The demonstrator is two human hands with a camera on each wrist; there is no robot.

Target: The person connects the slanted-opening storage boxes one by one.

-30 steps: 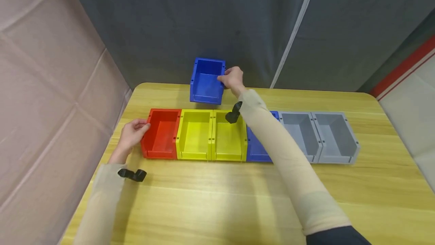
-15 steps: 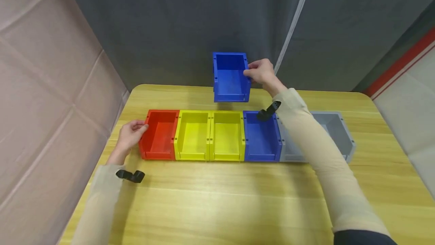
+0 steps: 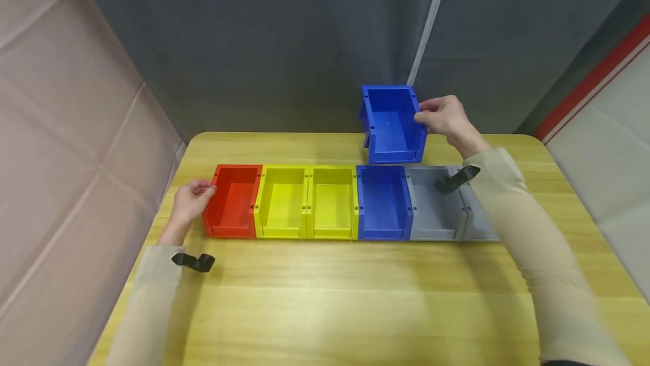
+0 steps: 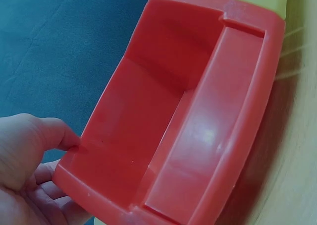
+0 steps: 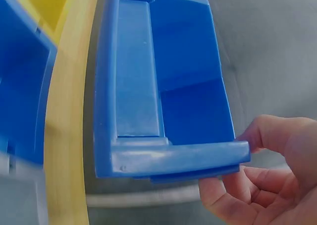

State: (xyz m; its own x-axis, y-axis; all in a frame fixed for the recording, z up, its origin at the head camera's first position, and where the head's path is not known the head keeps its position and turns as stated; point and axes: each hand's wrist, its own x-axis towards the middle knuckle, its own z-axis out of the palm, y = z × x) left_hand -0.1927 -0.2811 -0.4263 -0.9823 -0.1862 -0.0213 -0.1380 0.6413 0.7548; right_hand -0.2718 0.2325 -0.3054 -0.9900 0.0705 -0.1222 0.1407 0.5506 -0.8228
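Note:
My right hand (image 3: 447, 119) grips the right wall of a blue storage bin (image 3: 391, 129), thumb inside and fingers outside. That bin is held up behind the row, over the table's back edge. In the right wrist view the same blue bin (image 5: 138, 76) fills the middle, with the hand (image 5: 277, 170) at its corner. My left hand (image 3: 192, 202) pinches the left wall of a red bin (image 3: 232, 202) at the row's left end. The left wrist view shows the thumb over the red bin's rim (image 4: 69, 155) and the other fingers outside it.
Right of the red bin stand two yellow bins (image 3: 281, 202), a blue bin (image 3: 384, 202) and two grey bins (image 3: 437, 208), side by side on the wooden table (image 3: 304, 298). My right forearm partly covers the last grey one. A dark curtain (image 3: 254, 44) hangs behind the table.
My right hand has carried the held blue bin rightward, from behind the yellow bins to behind the blue and grey ones, lowering it slightly at the end. The left hand keeps its pinch.

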